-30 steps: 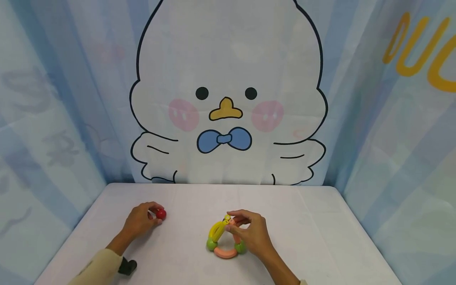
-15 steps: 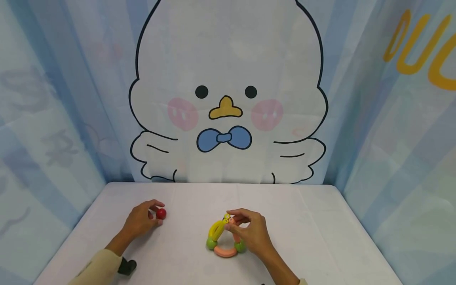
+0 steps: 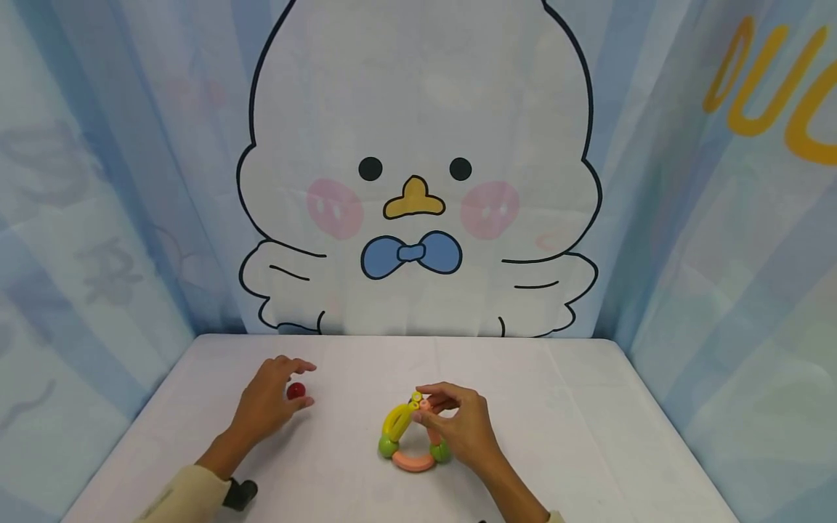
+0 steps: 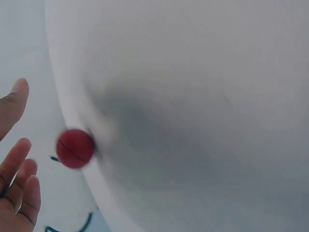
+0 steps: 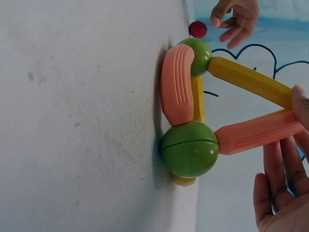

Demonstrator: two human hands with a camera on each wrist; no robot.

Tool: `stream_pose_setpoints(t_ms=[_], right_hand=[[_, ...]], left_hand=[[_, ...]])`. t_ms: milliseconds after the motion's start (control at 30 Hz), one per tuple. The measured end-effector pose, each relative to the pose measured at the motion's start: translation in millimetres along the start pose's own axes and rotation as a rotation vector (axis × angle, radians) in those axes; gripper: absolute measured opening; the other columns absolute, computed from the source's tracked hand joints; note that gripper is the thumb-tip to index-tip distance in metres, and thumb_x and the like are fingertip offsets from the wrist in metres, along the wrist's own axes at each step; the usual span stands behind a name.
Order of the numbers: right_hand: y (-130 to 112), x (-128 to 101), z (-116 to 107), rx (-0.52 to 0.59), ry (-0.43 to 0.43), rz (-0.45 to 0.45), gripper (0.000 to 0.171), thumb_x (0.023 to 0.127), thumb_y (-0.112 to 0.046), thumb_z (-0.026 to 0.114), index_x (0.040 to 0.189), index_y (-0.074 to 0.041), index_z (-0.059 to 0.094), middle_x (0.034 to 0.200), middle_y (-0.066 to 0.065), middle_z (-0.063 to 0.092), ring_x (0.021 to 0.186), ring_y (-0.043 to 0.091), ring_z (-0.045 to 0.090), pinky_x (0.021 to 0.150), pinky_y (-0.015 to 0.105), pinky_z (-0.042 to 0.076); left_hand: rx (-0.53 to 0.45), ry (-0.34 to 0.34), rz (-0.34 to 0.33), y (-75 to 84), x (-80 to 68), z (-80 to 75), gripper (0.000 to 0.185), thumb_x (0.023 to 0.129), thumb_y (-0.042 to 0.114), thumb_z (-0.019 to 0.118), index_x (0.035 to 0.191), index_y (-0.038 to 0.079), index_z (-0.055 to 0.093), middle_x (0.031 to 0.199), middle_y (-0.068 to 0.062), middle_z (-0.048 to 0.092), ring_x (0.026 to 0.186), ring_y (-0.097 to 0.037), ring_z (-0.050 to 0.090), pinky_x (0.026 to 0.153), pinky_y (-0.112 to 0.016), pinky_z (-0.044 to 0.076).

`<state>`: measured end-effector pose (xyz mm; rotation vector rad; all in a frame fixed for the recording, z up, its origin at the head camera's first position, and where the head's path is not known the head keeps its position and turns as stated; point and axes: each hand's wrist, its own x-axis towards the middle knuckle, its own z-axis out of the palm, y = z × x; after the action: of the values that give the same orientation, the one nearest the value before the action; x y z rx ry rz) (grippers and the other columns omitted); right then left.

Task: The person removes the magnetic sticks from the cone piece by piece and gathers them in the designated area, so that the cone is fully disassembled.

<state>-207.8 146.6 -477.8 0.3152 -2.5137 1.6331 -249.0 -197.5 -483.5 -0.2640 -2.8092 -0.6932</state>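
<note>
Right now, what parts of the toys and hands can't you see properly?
- Head view: the right hand covers the top joint of the stick frame, so how the sticks meet there is hidden.
- Right wrist view: the frame's far ends run under the fingers and off the right edge.
- Left wrist view: the red ball is blurred; whether the left hand, cut off by the edge, touches it is unclear.

A small red ball [image 3: 296, 391] lies on the table; nearby stands a frame [image 3: 412, 436] of yellow and pink sticks joined by green balls.
</note>
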Motion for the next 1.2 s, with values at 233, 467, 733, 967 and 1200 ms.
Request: stream_pose_setpoints(t_ms=[233,467,733,967,1200], right_hand=[[1,0,0,-0.003,0.004,-0.003,0.036,0.082,-0.025,0.093,0.115,-0.018,0.082,0.092,-0.004,0.076,0.085,0.011,0.07,0.075,0.025,0.056],[1,0,-1,0.002,-0.002,-0.008,0.036,0.082,-0.024,0.093,0.116,-0.021,0.081,0.092,-0.006,0.077,0.085,0.01,0.071,0.078,0.027,0.058],[2,1,-1,0.007,0.011,-0.032,0.035,0.081,-0.023,0.093,0.114,-0.022,0.082,0.09,-0.005,0.077,0.084,0.01,0.071,0.08,0.028,0.06],[2,1,0,0.011,0.014,-0.037,0.034,0.08,-0.021,0.093,0.112,-0.023,0.082,0.089,-0.005,0.077,0.083,0.01,0.071,0.078,0.028,0.06],[2,1,0,0.008,0.015,-0.039,0.033,0.081,-0.023,0.093,0.112,-0.025,0.082,0.089,-0.006,0.077,0.084,0.009,0.071,0.079,0.029,0.06]], left_hand=[[-0.053,0.005,0.081,46.9,-4.6,1.1,0.054,0.078,0.022,0.096,0.128,0.021,0.073,0.118,-0.004,0.072,0.101,-0.02,0.059,0.082,-0.036,0.057],[-0.113,-0.002,0.143,93.0,-10.9,8.4,0.052,0.076,0.027,0.098,0.123,0.026,0.075,0.106,0.009,0.073,0.101,-0.012,0.059,0.087,-0.033,0.059],[-0.193,-0.037,0.241,124.8,-16.8,25.3,0.054,0.076,0.027,0.098,0.125,0.027,0.074,0.105,0.009,0.075,0.1,-0.012,0.062,0.085,-0.029,0.057],[-0.215,0.032,0.267,135.9,-18.9,44.1,0.05,0.077,0.026,0.097,0.121,0.024,0.075,0.097,0.01,0.077,0.092,-0.011,0.063,0.075,-0.024,0.053],[-0.242,0.043,0.239,137.0,-20.0,51.0,0.042,0.083,0.028,0.093,0.12,0.024,0.075,0.093,0.01,0.077,0.087,-0.016,0.062,0.072,-0.023,0.049]])
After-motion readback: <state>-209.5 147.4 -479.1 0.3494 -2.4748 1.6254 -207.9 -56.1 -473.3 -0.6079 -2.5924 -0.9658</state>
